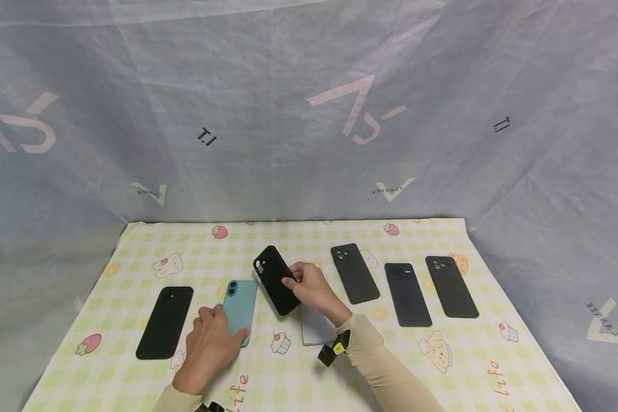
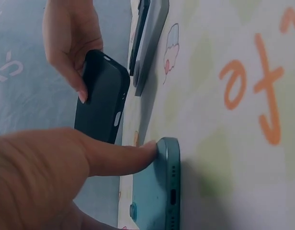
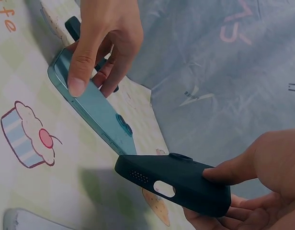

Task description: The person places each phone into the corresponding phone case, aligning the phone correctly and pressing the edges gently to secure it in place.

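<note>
A teal phone (image 1: 241,306) with two round camera lenses lies back side up at the left of centre. My left hand (image 1: 210,342) grips it by its long edges, the thumb at the lower right corner in the left wrist view. Tilted up over the tablecloth beside it is a black phone case (image 1: 274,279) with a camera cutout. My right hand (image 1: 313,288) pinches this case by its right edge, thumb on the outer back. Small port holes and an oval opening show along the case's edge (image 3: 164,188) in the right wrist view.
Partly under my right wrist lies a silver-white phone (image 1: 314,329). A black phone or case (image 1: 165,323) is at the left. To the right are a dark case (image 1: 355,274), a dark phone (image 1: 408,294) and another dark case (image 1: 452,286). A grey cloth (image 1: 273,143) hangs behind the table.
</note>
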`<action>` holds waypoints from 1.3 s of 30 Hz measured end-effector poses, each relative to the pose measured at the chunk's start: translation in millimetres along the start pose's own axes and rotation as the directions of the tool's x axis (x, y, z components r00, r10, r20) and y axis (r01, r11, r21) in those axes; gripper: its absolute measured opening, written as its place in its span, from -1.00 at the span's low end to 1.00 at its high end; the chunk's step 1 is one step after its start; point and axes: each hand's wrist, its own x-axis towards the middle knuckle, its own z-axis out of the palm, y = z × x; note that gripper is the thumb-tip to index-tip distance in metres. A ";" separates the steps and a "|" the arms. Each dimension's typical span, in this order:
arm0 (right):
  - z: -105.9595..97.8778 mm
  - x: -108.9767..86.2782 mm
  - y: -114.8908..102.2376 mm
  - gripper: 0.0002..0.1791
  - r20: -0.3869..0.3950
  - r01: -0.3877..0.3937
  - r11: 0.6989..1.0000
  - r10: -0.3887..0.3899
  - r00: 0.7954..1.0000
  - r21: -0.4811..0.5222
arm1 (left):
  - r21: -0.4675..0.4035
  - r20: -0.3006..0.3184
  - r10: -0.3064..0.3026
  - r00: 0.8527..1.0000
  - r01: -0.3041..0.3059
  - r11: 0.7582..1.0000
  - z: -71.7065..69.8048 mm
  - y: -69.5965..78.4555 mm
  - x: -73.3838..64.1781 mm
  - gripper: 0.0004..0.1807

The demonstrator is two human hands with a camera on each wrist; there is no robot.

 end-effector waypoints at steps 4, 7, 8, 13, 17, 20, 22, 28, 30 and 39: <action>-0.6 0.2 1.2 -0.89 0.000 -0.006 1.000 0.006 1.000 0.014 | -0.008 0.018 -0.020 1.000 0.020 1.000 -2.0 1.0 5.3 0.00; -0.3 -0.3 0.8 -0.89 0.002 -0.012 1.000 0.012 1.000 0.013 | -0.007 0.031 -0.024 0.999 0.024 1.000 -3.7 -0.2 8.4 0.00; -0.2 -0.7 0.5 -0.89 0.002 -0.012 1.000 0.012 1.000 0.013 | -0.008 0.032 -0.023 0.999 0.023 1.000 -4.2 -1.0 9.5 0.00; 0.9 -3.1 -0.9 -0.89 -0.002 0.000 1.000 0.000 1.000 0.014 | -0.030 0.048 -0.030 0.998 0.031 0.999 -7.1 -4.1 13.2 -0.01; 1.7 -4.1 -1.6 -0.89 -0.002 0.010 1.000 -0.010 1.000 0.017 | -0.042 0.069 -0.039 0.997 0.042 0.998 -8.6 -5.5 14.3 0.00; 1.9 -4.1 -1.5 -0.89 -0.002 0.011 1.000 -0.011 1.000 0.020 | -0.044 0.075 -0.040 0.996 0.044 0.998 -9.1 -6.4 15.0 0.01; 1.7 -3.9 -1.6 -0.89 -0.002 0.011 1.000 -0.011 1.000 0.018 | -0.045 0.076 -0.039 0.996 0.043 0.998 -9.3 -6.9 15.6 0.02; 0.7 -2.7 -0.8 -0.89 -0.006 0.013 1.000 -0.013 1.000 0.001 | -0.057 0.076 -0.026 0.997 0.030 0.998 -9.1 -9.0 19.0 0.03; 0.4 -2.2 -0.3 -0.89 -0.007 0.012 1.000 -0.012 1.000 -0.001 | -0.064 0.081 -0.022 0.996 0.027 0.998 -9.3 -9.6 20.4 0.03; 0.1 -2.0 1.2 -0.90 -0.012 0.017 1.000 -0.017 1.000 0.002 | -0.134 0.110 0.017 0.994 -0.002 0.991 -11.2 -14.1 25.1 0.09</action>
